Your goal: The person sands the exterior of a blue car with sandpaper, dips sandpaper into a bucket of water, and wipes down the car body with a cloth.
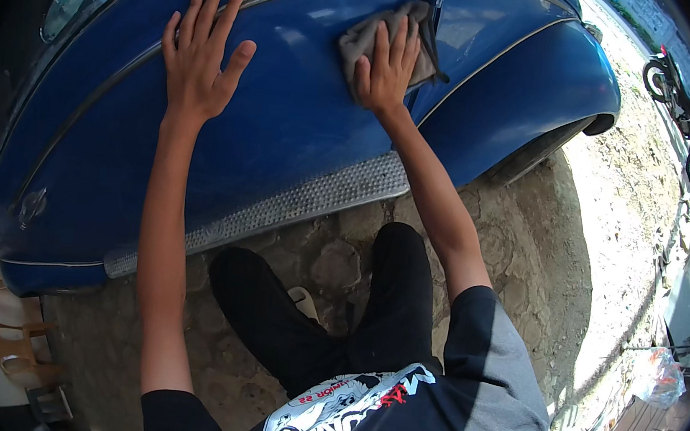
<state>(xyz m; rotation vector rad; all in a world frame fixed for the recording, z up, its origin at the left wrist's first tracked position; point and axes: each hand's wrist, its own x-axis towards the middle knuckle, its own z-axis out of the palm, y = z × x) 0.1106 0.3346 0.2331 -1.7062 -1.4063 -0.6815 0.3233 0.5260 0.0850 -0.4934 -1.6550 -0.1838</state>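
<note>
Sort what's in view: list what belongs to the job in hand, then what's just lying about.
Belongs to the job:
Grey cloth, under the flat right hand
Blue car, its side facing the person
Left hand, spread at the car's side; contact unclear

Just about:
Motorcycle, upper right
Brown chair, lower left
Clear plastic bag, lower right

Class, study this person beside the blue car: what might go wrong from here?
Any grit under the grey cloth could scratch the door, as the right hand lies on it there. The cloth overlaps the door's front seam, so it might snag. The left hand is spread bare over the door; contact could leave smears.
</note>
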